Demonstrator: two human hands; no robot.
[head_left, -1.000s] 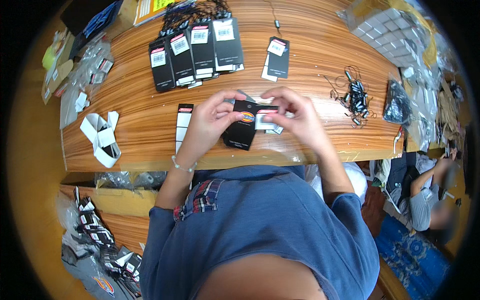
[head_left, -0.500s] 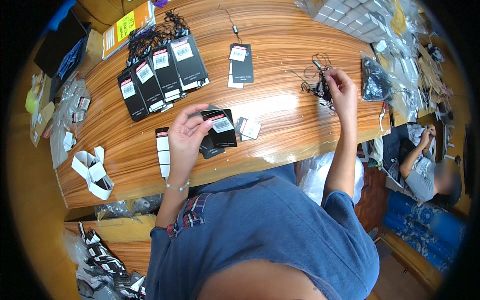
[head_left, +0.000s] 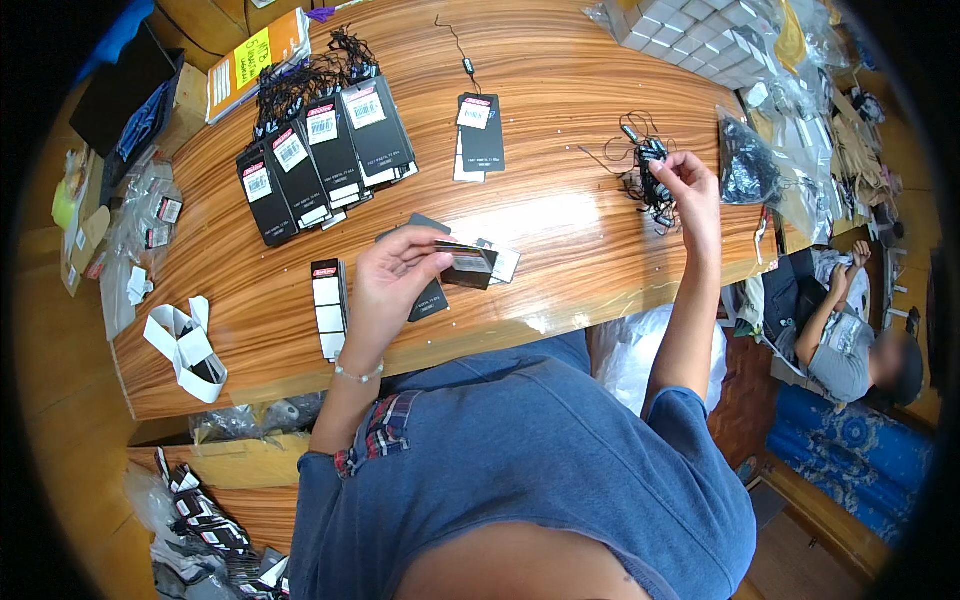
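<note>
Pinching black hang tags (head_left: 462,264) in the left hand (head_left: 392,285), the right hand (head_left: 688,188) grasps a cord from the tangle (head_left: 645,172); strung tags (head_left: 325,155) lie finished.

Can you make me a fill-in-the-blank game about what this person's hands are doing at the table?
1. The left hand holds a small stack of black ____ above the wooden table.
2. The right hand reaches into a tangle of black ____.
3. The row of finished tags with strings lies on the person's ____ side.
4. The sticker strip lies closest to the ____ hand.

Missing words: tags; strings; left; left
</note>
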